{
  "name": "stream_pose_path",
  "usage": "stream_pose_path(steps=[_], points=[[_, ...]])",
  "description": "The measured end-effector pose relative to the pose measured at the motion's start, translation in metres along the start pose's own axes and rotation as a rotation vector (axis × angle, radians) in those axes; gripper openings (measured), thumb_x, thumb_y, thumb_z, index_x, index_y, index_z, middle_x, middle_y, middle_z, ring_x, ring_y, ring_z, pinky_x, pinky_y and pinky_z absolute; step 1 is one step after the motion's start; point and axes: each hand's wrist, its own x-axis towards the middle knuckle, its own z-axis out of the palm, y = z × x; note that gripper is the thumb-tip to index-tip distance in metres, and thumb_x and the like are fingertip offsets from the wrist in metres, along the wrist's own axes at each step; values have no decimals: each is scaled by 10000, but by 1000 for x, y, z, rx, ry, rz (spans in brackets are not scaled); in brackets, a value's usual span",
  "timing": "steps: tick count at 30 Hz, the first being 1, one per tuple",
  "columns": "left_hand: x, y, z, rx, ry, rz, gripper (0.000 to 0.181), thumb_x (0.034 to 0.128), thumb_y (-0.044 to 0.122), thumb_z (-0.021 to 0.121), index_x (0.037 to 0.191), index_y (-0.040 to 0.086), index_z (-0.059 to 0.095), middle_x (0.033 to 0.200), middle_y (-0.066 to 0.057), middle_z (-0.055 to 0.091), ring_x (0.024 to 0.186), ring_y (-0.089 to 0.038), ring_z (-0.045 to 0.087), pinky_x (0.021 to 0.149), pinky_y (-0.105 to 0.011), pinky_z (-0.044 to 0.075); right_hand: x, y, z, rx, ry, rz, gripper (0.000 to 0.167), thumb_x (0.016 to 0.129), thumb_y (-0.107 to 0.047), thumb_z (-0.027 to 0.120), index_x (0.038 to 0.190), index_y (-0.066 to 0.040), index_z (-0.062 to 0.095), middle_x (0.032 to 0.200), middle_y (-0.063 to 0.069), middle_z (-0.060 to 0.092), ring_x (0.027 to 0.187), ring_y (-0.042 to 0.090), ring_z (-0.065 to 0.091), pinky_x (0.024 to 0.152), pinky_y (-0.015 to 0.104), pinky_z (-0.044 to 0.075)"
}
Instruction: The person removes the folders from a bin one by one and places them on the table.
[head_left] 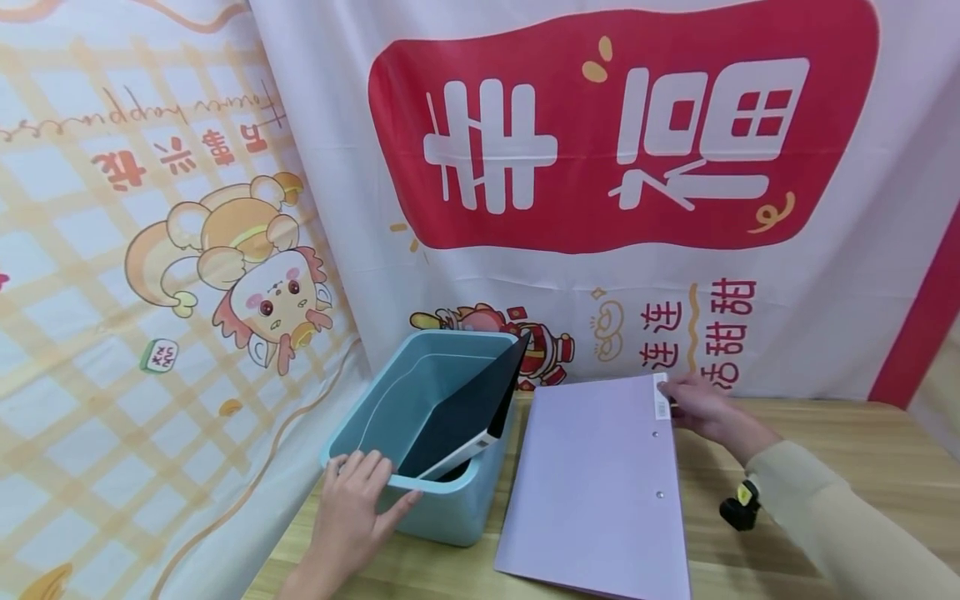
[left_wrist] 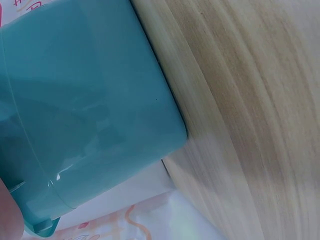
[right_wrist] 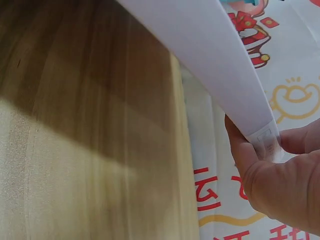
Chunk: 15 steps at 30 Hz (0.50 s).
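Note:
A light blue plastic bin (head_left: pixel 450 517) stands on the table, and a dark folder (head_left: pixel 468 412) with a white spine leans inside it. My left hand (head_left: pixel 352 508) grips the bin's near rim, fingers over the edge and thumb along the outside. The left wrist view shows the bin's side wall (left_wrist: pixel 95 105) close up. To the right of the bin, a lilac file folder (head_left: pixel 600 492) is held up at a slant. My right hand (head_left: pixel 697 404) pinches its spine near the far end, by a white label (right_wrist: pixel 267 140). The right fingers are partly hidden behind the folder in the head view.
A small black and yellow object (head_left: pixel 741 505) is by the right sleeve; its kind is unclear. Printed cloth (head_left: pixel 570 300) hangs behind the wooden table (head_left: pixel 810 467), and more cloth (head_left: pixel 187 417) hangs close along the bin's left.

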Motion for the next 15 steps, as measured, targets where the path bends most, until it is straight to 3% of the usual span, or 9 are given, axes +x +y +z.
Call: stream_pose_path(steps=[15], points=[[1, 2, -1, -2, -17, -10, 407, 886, 541, 727, 851, 179, 544, 812, 88, 441, 775, -138, 400, 841, -472, 360, 18, 19, 1, 52, -14, 15, 383, 1099, -132, 375, 1303, 181, 461, 1024, 109, 689, 906, 205, 660, 812, 386, 570]])
